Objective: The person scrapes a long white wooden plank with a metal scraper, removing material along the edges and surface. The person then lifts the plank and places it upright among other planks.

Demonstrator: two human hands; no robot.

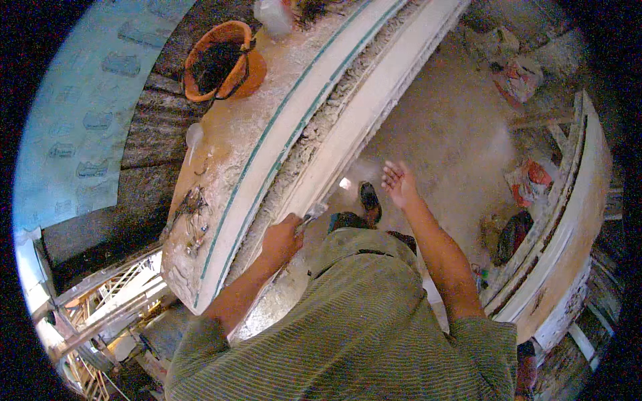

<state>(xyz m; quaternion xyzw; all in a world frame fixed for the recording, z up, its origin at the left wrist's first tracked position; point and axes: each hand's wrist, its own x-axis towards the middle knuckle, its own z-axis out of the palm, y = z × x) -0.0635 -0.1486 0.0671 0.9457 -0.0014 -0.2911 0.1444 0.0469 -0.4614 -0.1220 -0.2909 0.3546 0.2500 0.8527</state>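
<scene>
My left hand [282, 240] is closed around the handle of a small tool [313, 212] with a greyish, flat-looking end. Whether that end is a blade or bristles I cannot tell. The tool is at the near edge of a long white plaster-like strip [334, 157], which runs diagonally along the bench. Beside it, farther left, lies a white band [267, 150] with green edge lines; crumbly pale material [311, 137] fills the gap between. My right hand [397, 184] hangs over the floor with fingers apart and nothing in it.
An orange bucket [251, 77] with a dark inside stands on the dusty bench [221, 140]. Tangled wire-like bits [190, 217] lie near the bench's left end. Another long pale piece [555, 234] stands at right, with bags [528, 180] beside it. My shoe [369, 200] is on the dusty floor.
</scene>
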